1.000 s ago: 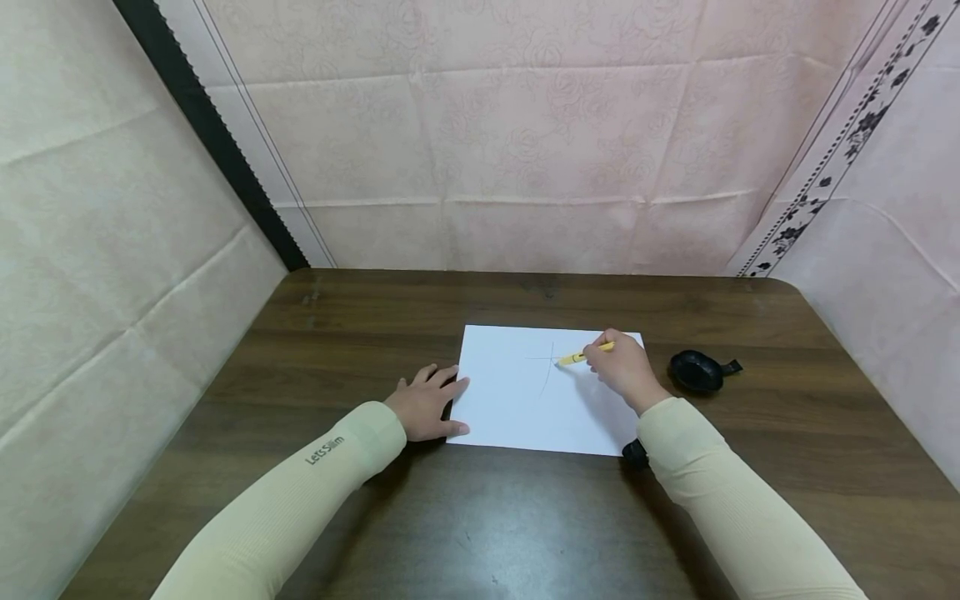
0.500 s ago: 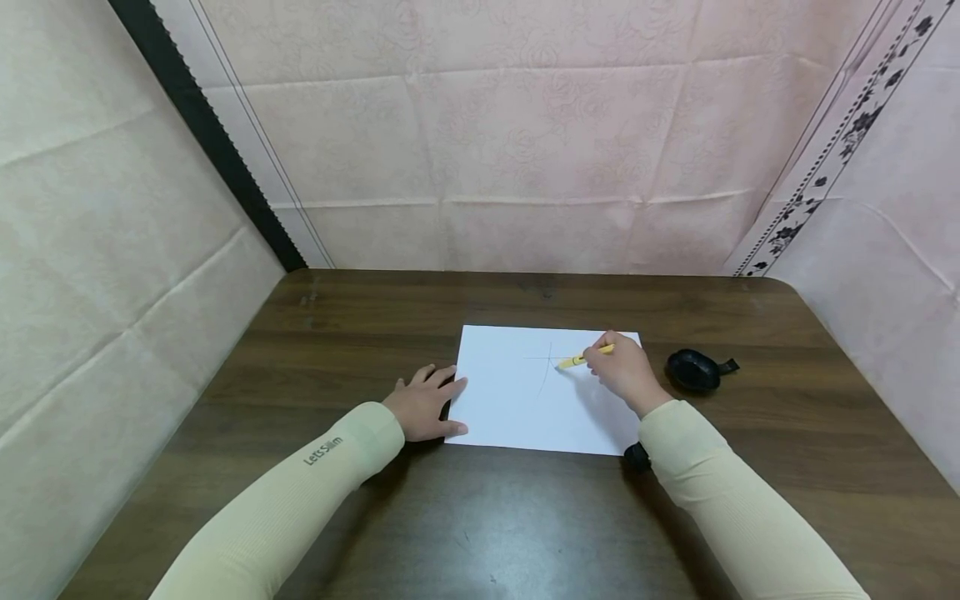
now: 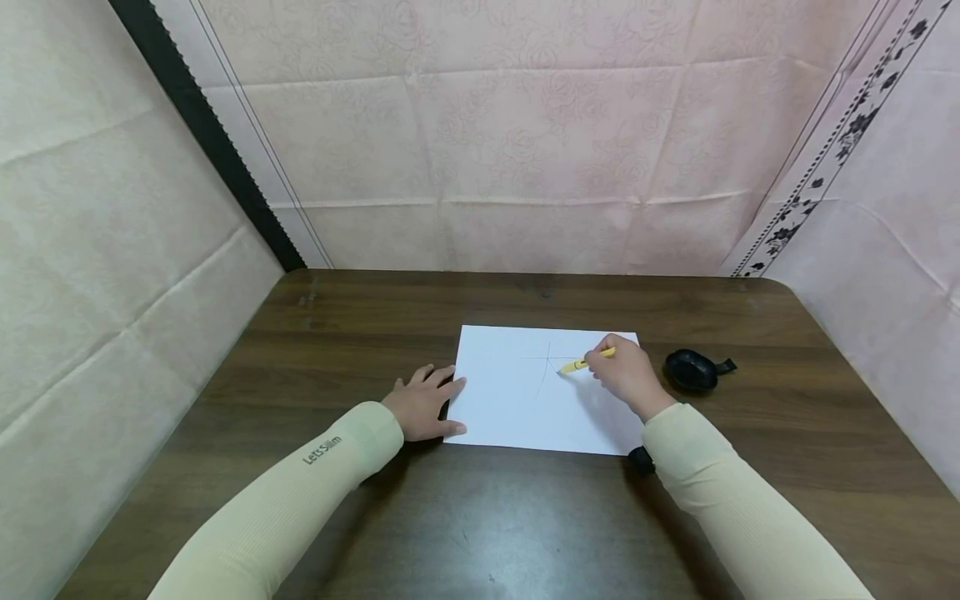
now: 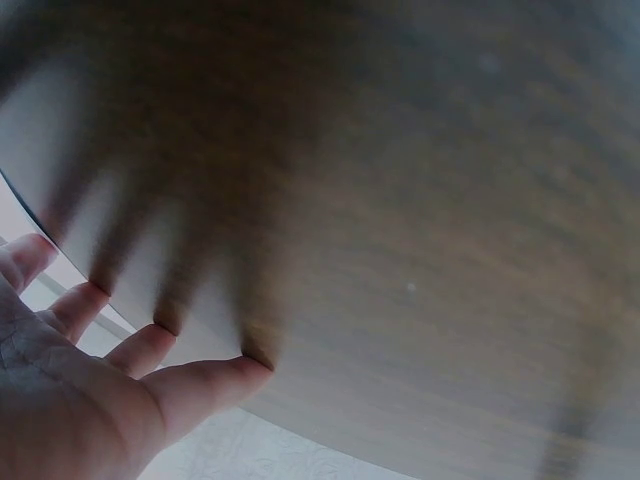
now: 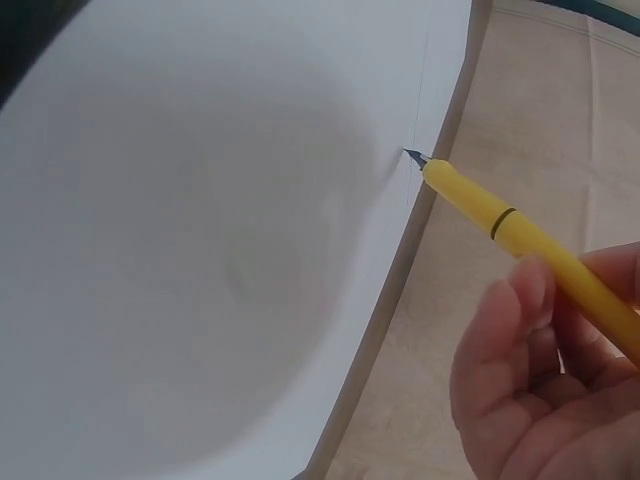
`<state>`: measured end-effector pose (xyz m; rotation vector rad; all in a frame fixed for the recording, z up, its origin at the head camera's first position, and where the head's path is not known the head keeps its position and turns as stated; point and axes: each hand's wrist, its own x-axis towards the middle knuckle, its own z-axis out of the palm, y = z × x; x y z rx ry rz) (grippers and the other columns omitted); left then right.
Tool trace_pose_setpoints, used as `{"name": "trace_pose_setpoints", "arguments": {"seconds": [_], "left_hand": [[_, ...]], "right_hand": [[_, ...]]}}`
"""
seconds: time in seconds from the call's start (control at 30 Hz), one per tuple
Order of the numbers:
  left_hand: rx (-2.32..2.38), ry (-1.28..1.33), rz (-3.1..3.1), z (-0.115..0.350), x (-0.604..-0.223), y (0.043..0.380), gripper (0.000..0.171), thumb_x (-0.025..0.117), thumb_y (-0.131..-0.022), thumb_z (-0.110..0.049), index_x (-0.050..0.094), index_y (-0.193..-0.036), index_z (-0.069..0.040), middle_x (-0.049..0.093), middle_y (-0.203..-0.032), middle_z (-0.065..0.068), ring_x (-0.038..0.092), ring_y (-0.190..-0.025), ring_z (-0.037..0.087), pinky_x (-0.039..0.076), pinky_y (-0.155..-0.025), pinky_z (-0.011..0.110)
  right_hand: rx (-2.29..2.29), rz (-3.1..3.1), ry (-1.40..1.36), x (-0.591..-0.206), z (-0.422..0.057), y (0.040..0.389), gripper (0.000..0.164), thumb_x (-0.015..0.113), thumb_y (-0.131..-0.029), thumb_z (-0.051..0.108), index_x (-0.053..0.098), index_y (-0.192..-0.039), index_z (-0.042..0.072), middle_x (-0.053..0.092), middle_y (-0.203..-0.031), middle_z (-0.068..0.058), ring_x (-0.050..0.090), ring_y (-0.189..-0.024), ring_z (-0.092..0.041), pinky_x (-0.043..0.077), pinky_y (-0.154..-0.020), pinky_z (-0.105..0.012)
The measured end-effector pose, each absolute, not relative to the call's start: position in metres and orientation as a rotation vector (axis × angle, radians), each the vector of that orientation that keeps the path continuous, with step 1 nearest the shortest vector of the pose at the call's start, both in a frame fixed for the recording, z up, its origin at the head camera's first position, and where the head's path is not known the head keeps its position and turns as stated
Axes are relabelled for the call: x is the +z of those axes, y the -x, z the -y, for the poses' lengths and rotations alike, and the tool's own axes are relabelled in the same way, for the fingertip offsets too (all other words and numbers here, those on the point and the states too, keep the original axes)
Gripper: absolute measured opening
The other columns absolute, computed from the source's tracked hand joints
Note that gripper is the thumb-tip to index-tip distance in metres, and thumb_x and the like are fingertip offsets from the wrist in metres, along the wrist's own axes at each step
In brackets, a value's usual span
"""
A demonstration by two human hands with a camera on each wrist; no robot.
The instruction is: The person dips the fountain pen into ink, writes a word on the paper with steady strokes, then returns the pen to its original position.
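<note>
My right hand (image 3: 624, 372) pinches a yellow fountain pen (image 3: 576, 365) over a white sheet of paper (image 3: 510, 417). In the right wrist view the metal nib of the pen (image 5: 500, 222) meets the paper (image 5: 300, 60), with thumb and fingers around the barrel. Thin lines on the sheet cross each other, and a short slanted stroke leads to the nib. My left hand (image 3: 422, 406) rests at the sheet's left edge, fingers spread and thumb on its lower left corner. The left wrist view shows that hand's (image 4: 80, 390) fingertips touching the surface.
A small black dish with a short handle (image 3: 692, 370) sits on the brown wooden table (image 3: 360, 325), right of the paper. Beneath the right sleeve a black object (image 3: 642, 461) shows partly. Pale cloth (image 3: 525, 167) hangs behind the table and along both sides.
The pen's tip has slid slightly down and to the right, and the slanted stroke has lengthened. My right hand has shifted with it; my left hand stays at the paper's edge.
</note>
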<state>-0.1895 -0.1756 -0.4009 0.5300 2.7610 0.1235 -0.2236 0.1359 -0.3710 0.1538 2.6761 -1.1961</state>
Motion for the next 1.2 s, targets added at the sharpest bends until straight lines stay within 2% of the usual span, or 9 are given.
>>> {"name": "trace_pose_setpoints", "arguments": {"seconds": [1.2], "left_hand": [[0.125,-0.518,-2.758,0.174,-0.400,0.189,0.077,0.060,-0.089,-0.056,0.032,-0.153,-0.022,0.022,-0.159,0.007,0.018,-0.144,0.038,0.026,-0.104,0.069]], "right_hand": [[-1.137,-2.689,-0.098,-0.367,-0.145,0.209,0.023,0.052,-0.096,0.024,0.057,-0.103,0.003,0.064,-0.101,-0.016,0.054,-0.083,-0.025,0.045,-0.066,-0.030]]}}
